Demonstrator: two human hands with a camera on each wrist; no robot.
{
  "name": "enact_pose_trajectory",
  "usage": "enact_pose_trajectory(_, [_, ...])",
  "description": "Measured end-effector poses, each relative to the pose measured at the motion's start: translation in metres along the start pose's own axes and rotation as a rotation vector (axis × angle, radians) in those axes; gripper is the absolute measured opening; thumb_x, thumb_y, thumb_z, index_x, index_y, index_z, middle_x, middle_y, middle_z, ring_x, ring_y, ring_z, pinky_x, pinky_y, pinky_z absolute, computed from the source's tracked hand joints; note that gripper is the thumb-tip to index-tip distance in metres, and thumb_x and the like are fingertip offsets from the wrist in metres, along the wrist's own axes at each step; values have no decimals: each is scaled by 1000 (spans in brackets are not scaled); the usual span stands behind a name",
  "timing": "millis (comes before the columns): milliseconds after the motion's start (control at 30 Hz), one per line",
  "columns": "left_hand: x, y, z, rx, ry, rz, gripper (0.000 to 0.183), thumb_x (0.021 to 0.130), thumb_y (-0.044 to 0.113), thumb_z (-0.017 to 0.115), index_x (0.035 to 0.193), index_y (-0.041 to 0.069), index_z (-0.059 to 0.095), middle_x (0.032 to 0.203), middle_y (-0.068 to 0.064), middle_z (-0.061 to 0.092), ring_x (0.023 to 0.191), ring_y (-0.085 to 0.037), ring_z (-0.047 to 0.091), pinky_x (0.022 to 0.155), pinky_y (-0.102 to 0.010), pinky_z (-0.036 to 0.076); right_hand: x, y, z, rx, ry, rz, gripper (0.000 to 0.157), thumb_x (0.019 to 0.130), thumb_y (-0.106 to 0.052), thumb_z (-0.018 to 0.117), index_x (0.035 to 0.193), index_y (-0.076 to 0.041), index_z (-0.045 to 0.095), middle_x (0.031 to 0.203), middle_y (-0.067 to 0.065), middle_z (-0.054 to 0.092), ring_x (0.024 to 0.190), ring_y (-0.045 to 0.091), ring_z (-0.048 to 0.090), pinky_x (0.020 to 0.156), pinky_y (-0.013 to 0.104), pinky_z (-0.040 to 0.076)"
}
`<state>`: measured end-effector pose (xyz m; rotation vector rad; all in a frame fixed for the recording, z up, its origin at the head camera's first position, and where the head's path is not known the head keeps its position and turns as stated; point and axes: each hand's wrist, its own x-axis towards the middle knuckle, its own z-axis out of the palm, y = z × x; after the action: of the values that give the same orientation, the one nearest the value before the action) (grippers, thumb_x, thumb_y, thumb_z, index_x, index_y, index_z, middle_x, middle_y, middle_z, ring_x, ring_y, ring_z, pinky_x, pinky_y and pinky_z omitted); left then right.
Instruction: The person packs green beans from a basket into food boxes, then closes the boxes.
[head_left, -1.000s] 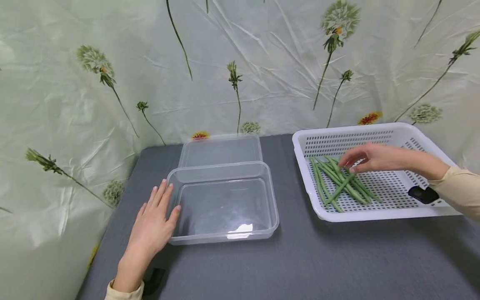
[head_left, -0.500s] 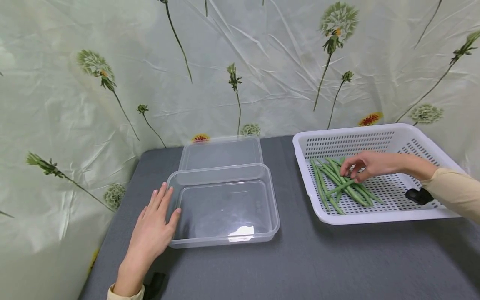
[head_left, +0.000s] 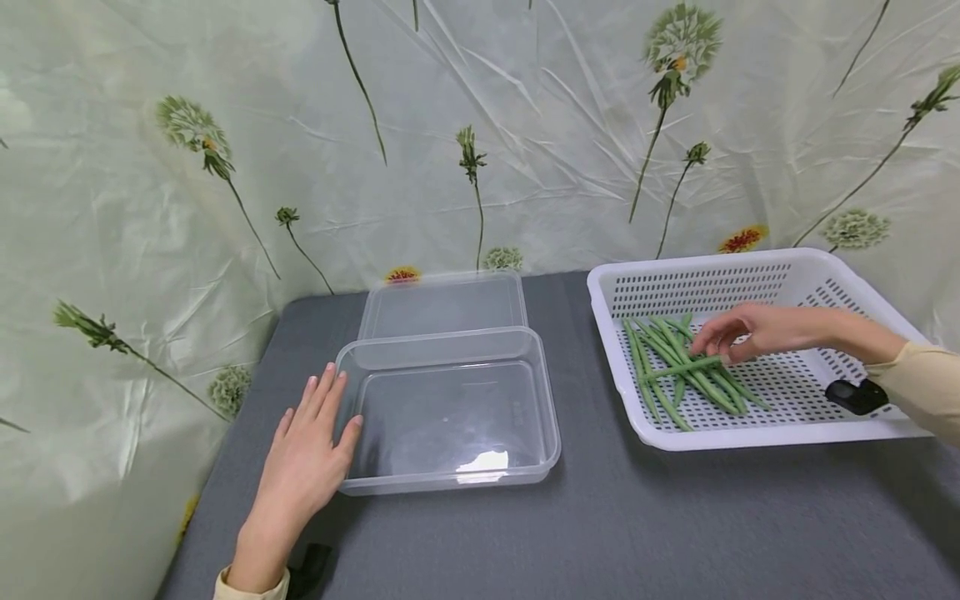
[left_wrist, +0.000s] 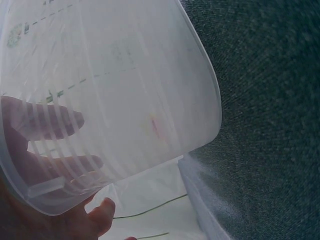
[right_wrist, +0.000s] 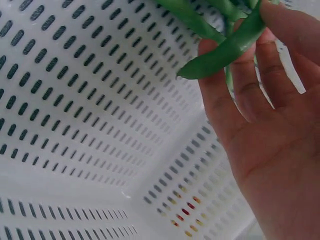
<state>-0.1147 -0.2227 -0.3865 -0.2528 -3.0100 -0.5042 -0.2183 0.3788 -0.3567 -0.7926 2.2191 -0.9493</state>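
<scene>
In the head view my left hand (head_left: 303, 454) lies with straight fingers along the left rim of a clear plastic container (head_left: 442, 408). Its fingers show through the container wall (left_wrist: 125, 100) in the left wrist view. On the right, my right hand (head_left: 761, 327) is inside a white perforated basket (head_left: 750, 433), over a pile of green beans (head_left: 660, 350). Thumb and fingers pinch one green bean (right_wrist: 220, 60), whose pointed end sticks out past the fingers in the right wrist view. The held bean crosses over the pile.
A clear lid (head_left: 450, 302) lies flat behind the container. Grey cloth (head_left: 585, 517) covers the table, and a flower-print sheet (head_left: 540, 150) hangs along its back and left side. A black wrist device (head_left: 855, 396) sits under the right wrist.
My right hand now holds a bean, which has turned more level across the pile, and the hand has shifted slightly right. My left hand stays at the container's rim.
</scene>
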Motion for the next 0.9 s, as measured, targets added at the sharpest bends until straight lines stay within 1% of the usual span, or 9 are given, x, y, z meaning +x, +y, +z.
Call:
enact_pose_trajectory(100, [0, 0, 0, 9, -2, -1, 65, 104, 33, 47, 158, 7, 20, 164, -8, 10, 150, -31, 7, 111, -65, 14, -6, -5, -2, -44, 31, -5, 31, 90, 6, 63, 120, 6, 65, 104, 13, 67, 90, 19, 64, 77, 26, 55])
enact_pose_trajectory(200, [0, 0, 0, 12, -6, 3, 65, 105, 34, 45, 158, 7, 19, 165, -7, 9, 150, -29, 6, 112, -65, 13, -13, -10, -3, -68, 57, -21, 29, 93, 5, 61, 121, 9, 64, 109, 8, 68, 90, 14, 64, 74, 28, 56])
enact_pose_trajectory(333, [0, 0, 0, 15, -3, 9, 65, 105, 34, 46, 158, 7, 20, 164, -7, 10, 150, -30, 7, 112, -65, 12, -21, -17, -3, -45, 76, -44, 29, 95, 6, 57, 123, 14, 61, 115, -2, 68, 89, 12, 66, 70, 35, 59])
enact_pose_trajectory(400, [0, 0, 0, 18, -1, 8, 65, 105, 34, 46, 158, 7, 20, 164, -8, 10, 150, -31, 7, 111, -65, 13, -24, -22, -4, -17, 83, -27, 29, 97, 5, 55, 124, 15, 58, 113, -4, 67, 86, 14, 67, 70, 36, 59])
enact_pose_trajectory(500, [0, 0, 0, 19, 0, 2, 65, 104, 33, 47, 158, 6, 21, 164, -8, 10, 149, -31, 8, 111, -66, 13, -29, -30, -6, 45, 92, 31, 32, 100, 1, 52, 128, 16, 53, 106, 1, 65, 82, 19, 67, 71, 37, 59])
enact_pose_trajectory(600, [0, 0, -1, 15, -4, -3, 65, 104, 33, 47, 158, 6, 21, 164, -8, 10, 149, -32, 7, 111, -66, 13, -31, -39, -8, 109, 97, 89, 33, 102, -2, 51, 132, 12, 50, 98, 8, 60, 80, 24, 67, 72, 39, 59])
enact_pose_trajectory(733, [0, 0, 0, 12, 7, 0, 65, 104, 32, 48, 157, 6, 22, 164, -9, 12, 149, -33, 9, 110, -66, 14, -33, -49, -5, 137, 124, 94, 29, 102, -3, 50, 130, 4, 53, 96, 13, 57, 81, 27, 67, 69, 40, 59])
enact_pose_trajectory(800, [-1, 0, 0, 11, 12, 3, 64, 104, 32, 48, 157, 6, 23, 164, -10, 12, 149, -33, 9, 110, -66, 15, -34, -55, -2, 130, 152, 93, 26, 102, -4, 50, 127, 2, 53, 94, 13, 56, 80, 29, 68, 66, 39, 59])
enact_pose_trajectory(900, [-1, 0, 0, 11, 13, 0, 64, 104, 34, 47, 157, 6, 22, 164, -9, 12, 149, -32, 8, 110, -66, 15, -35, -65, 2, 128, 203, 92, 23, 103, -6, 51, 125, 1, 53, 94, 15, 57, 84, 30, 68, 65, 42, 59])
